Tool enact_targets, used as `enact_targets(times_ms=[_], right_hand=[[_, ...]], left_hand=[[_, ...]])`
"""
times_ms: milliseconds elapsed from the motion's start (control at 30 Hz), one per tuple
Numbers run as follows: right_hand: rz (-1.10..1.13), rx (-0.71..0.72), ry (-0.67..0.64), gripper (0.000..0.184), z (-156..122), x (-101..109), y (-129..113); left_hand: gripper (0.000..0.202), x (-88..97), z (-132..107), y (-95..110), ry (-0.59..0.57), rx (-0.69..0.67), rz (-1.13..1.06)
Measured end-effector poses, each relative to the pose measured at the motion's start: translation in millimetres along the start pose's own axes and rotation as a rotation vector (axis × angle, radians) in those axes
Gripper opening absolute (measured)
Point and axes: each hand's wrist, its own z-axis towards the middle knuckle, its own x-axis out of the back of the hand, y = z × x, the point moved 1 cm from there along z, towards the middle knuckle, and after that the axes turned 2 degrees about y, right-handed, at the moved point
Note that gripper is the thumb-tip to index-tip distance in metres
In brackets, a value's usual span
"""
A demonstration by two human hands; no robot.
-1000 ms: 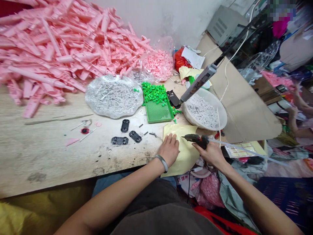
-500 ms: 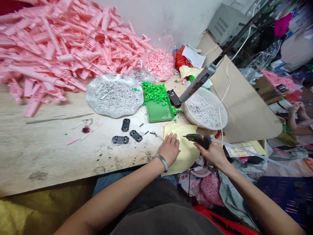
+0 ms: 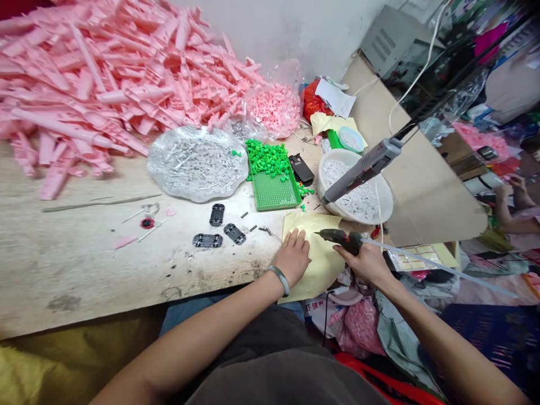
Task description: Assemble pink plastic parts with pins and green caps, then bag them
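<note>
My left hand [image 3: 292, 257] lies flat, fingers stretched out, on a yellow paper sheet [image 3: 319, 261] at the table's front edge. My right hand [image 3: 366, 261] is wrapped round the grip of a dark glue gun [image 3: 340, 238] whose nozzle points left over the sheet, close to my left fingers. A clear glue stick [image 3: 439, 269] trails out of the gun to the right. A grey electric screwdriver [image 3: 363, 169] hangs tilted above a white bowl [image 3: 382, 216] of small white parts.
A big heap of pink plastic parts [image 3: 105, 79] fills the back left. A clear bag of metal pins [image 3: 196, 163], a green tray [image 3: 272, 194] with green pieces, three black plates [image 3: 219, 228] and a black phone [image 3: 301, 168] lie mid-table. Another person's hands [image 3: 512, 194] work at far right.
The hanging grey screwdriver has swung to the right and lower, now over the white bowl, uncovering the phone. My hands and the glue gun have barely moved.
</note>
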Motion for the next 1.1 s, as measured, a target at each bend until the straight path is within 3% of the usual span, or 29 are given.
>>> enact_targets(times_ms=[267, 1100], right_hand=[[0.056, 0.005, 0.005, 0.055, -0.1, -1.0, 1.9], [-0.085, -0.042, -0.014, 0.057, -2.5, -2.0, 6.5]], left_hand=[[0.051, 0.0, -0.2, 0.4, 0.013, 0.003, -0.015], [0.054, 2.7, -0.9, -0.3, 0.005, 0.001, -0.005]])
